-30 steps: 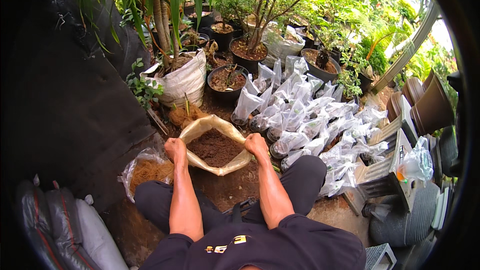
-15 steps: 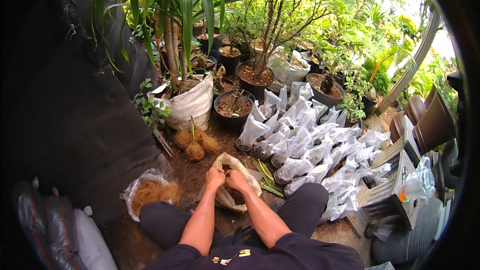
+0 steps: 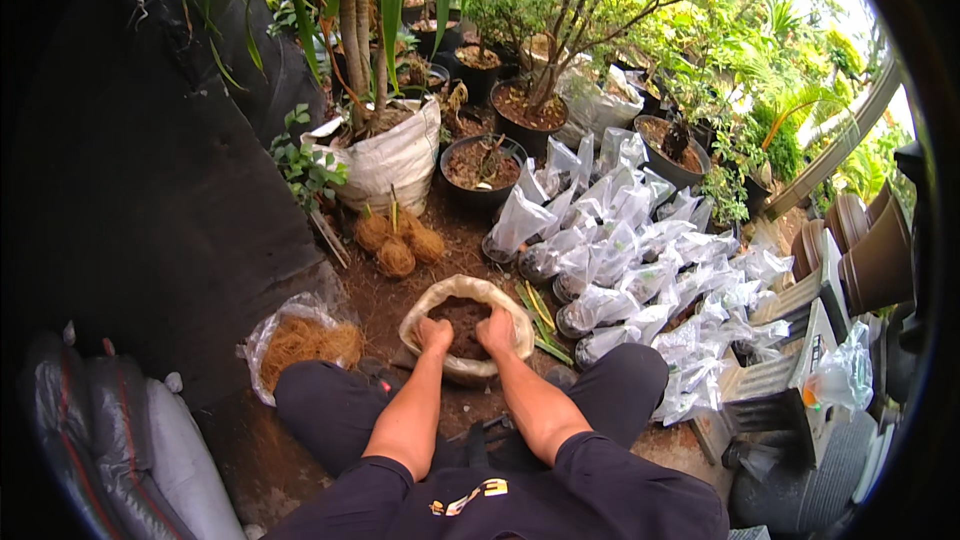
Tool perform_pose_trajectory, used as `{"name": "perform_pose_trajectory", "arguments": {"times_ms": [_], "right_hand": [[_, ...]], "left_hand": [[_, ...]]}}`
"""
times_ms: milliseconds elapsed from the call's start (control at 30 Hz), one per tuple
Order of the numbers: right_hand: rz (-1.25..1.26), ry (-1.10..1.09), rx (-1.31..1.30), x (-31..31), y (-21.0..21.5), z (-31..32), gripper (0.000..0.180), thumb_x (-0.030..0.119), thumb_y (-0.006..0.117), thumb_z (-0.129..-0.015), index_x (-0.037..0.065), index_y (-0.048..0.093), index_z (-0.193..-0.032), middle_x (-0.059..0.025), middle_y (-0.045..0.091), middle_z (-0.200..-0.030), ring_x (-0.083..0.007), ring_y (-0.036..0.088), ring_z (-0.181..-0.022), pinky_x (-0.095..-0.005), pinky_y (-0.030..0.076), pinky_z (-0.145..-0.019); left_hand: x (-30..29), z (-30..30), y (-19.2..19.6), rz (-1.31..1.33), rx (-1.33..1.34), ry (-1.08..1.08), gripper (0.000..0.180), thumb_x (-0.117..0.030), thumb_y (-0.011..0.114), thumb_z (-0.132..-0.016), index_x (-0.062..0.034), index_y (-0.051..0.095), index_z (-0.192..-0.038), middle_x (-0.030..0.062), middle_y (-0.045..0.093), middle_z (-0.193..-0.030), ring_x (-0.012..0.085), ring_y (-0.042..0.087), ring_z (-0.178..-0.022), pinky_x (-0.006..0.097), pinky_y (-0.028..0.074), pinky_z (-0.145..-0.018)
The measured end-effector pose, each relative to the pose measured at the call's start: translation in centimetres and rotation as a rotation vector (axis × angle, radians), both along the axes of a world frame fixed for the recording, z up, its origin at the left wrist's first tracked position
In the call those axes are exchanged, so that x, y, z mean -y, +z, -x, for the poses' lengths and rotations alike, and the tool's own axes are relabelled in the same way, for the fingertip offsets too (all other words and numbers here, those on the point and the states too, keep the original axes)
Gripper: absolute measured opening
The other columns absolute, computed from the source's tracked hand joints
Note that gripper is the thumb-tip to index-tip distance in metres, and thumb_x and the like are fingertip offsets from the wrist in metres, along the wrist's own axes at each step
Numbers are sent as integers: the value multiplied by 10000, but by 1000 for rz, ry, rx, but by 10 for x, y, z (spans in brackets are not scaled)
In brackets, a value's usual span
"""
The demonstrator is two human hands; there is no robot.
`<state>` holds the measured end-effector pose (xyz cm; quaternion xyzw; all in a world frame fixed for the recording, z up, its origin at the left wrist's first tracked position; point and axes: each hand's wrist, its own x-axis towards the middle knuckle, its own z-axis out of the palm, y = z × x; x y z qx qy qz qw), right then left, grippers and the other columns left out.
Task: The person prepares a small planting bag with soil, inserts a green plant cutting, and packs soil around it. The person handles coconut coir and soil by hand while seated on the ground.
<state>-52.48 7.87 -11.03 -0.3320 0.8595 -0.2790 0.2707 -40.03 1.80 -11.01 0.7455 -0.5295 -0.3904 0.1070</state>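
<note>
A whitish sack with its rim rolled outward stands on the ground between my knees, its mouth wide. Dark brown soil shows inside it. My left hand reaches into the left part of the mouth, knuckles up, against the soil. Opposite it, my right hand reaches in at the right part. The fingers of both hands point down and are mostly hidden, so whether they grip soil or sack does not show.
Left of my knee lies a clear bag of brown coconut fibre. Fibre-wrapped root balls sit beyond the sack. Rows of plants in clear plastic bags fill the right. Potted plants stand behind; stacked pots are at far right.
My hands were close together at the sack; now they are apart, one toward each side. The sack's mouth is wider and rounder, with more soil showing. The view has shifted slightly.
</note>
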Motion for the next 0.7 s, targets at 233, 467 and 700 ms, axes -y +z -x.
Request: {"name": "perform_pose_trajectory", "arguments": {"times_ms": [233, 467, 700], "right_hand": [[-263, 377, -213, 3, 0, -6, 404, 182, 659, -805, 22, 616, -1173, -220, 566, -1221, -391, 518, -1201, -475, 463, -993], [-179, 509, -283, -19, -16, -29, 613, 140, 620, -824, 147, 464, -1416, -242, 454, -1384, -410, 476, -1248, -483, 419, -1036], [-234, 498, -76, -14, -14, -24, 335, 121, 601, -822, 80, 696, -1141, -259, 671, -1046, -400, 661, -992, -469, 547, -845]], "left_hand": [[4, -11, -5, -50, -134, -473, 557, -132, 568, -843, -18, 483, -1381, 268, 445, -1430, 388, 404, -1353, 442, 322, -1130], [-19, -6, -13, -98, 205, -767, 859, -200, 693, -798, -148, 256, -1535, 180, 205, -1590, 394, 173, -1467, 478, 198, -1196], [-29, -6, -12, -66, 385, -925, 1043, -154, 781, -677, -313, 218, -1540, 162, 176, -1592, 389, 182, -1461, 578, 222, -1160]]}}
